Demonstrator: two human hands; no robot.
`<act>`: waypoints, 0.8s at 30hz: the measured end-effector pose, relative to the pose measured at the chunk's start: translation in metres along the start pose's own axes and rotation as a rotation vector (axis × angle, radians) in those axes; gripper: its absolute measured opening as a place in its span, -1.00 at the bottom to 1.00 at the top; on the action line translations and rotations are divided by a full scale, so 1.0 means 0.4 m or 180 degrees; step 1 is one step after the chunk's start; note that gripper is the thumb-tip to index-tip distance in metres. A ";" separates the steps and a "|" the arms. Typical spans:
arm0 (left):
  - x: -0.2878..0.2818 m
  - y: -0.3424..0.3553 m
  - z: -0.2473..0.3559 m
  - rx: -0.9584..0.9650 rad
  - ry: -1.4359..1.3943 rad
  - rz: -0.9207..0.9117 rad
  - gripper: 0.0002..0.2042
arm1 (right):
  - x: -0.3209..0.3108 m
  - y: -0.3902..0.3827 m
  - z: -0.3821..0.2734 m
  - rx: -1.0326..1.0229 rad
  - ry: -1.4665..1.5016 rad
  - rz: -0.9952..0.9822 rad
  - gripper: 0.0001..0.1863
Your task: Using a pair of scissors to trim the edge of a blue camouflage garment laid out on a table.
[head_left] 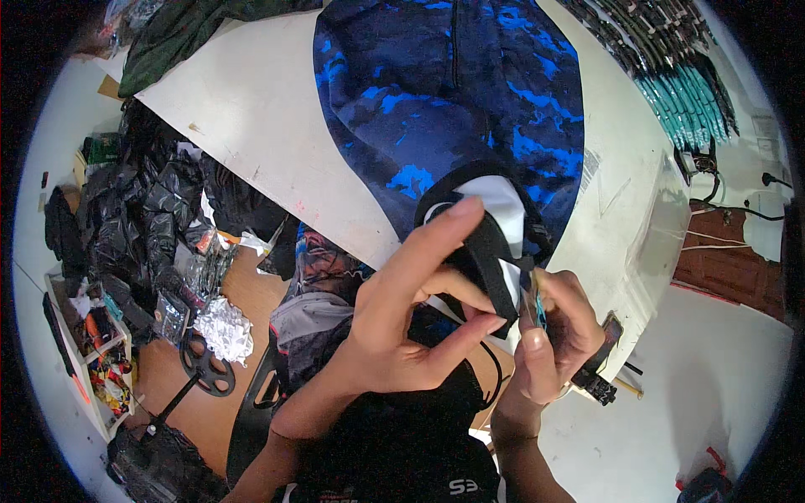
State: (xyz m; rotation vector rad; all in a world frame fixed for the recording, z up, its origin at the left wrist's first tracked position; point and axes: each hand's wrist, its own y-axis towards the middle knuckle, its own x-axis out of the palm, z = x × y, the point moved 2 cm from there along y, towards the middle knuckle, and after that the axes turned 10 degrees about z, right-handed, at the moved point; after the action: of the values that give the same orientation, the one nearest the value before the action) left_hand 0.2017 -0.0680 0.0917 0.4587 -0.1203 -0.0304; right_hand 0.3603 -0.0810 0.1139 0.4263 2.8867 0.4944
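Observation:
A dark blue camouflage garment [453,101] with bright blue patches lies over the white table, its near end lifted up to me. My left hand [419,310] pinches the black trim [486,251] at that end between thumb and fingers, the index finger stretched along it. White lining [495,201] shows inside the fold. Close by on the right, my right hand [558,335] is closed around small thread snips [530,306] with thin metal blades and a bit of light blue. The blades sit right beside the trim; whether they touch it I cannot tell.
The white table [243,126] has a dark green cloth [184,42] at its far left. Stacked black and teal packets [683,101] stand at the far right. Black plastic bags [159,210] pile up on the left, near a shelf of tools [109,360].

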 end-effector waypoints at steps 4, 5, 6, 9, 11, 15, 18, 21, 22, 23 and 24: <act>0.008 0.009 0.012 -0.0675 -0.0293 0.0592 -0.33 | -0.021 -0.029 0.034 0.0712 0.0497 -0.0034 -0.53; 0.006 0.007 0.011 -0.0669 -0.0290 0.0593 -0.33 | -0.020 -0.034 0.041 0.0959 0.0562 -0.0158 -0.55; 0.005 0.005 0.008 -0.0759 -0.0392 0.0531 -0.33 | -0.018 -0.038 0.051 0.0948 0.0563 -0.0152 -0.55; 0.011 -0.002 0.005 -0.1031 -0.0870 0.0477 -0.31 | -0.008 -0.041 0.069 0.0420 0.0157 -0.0195 -0.69; 0.008 -0.010 -0.016 -0.0960 -0.1279 0.0366 -0.32 | -0.009 -0.041 0.072 0.0358 0.0140 -0.0117 -0.73; 0.000 0.002 -0.038 -0.1241 -0.2084 0.1111 -0.40 | -0.015 -0.040 0.059 0.0078 0.0021 -0.0122 -0.81; -0.008 0.005 -0.049 -0.1181 -0.2098 0.1252 -0.36 | -0.031 -0.049 0.072 -0.0318 -0.0151 -0.0205 -0.78; -0.012 0.009 -0.047 -0.1259 -0.2154 0.1477 -0.34 | -0.052 -0.060 0.087 -0.0457 -0.0253 -0.0154 -0.77; -0.016 0.009 -0.047 -0.1320 -0.2298 0.1636 -0.33 | -0.055 -0.065 0.086 -0.0469 -0.0221 -0.0160 -0.77; -0.021 0.007 -0.050 -0.1296 -0.2277 0.1640 -0.33 | -0.058 -0.069 0.086 -0.0368 -0.0276 -0.0101 -0.81; -0.026 0.008 -0.056 -0.1235 -0.2198 0.1578 -0.31 | -0.060 -0.072 0.085 -0.0271 -0.0343 -0.0029 -0.77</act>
State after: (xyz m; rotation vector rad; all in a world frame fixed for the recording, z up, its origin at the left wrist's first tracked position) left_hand 0.1939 -0.0548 0.0722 0.0037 -0.8880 0.2737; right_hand 0.3833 -0.1041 0.0755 0.4131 2.7518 0.5723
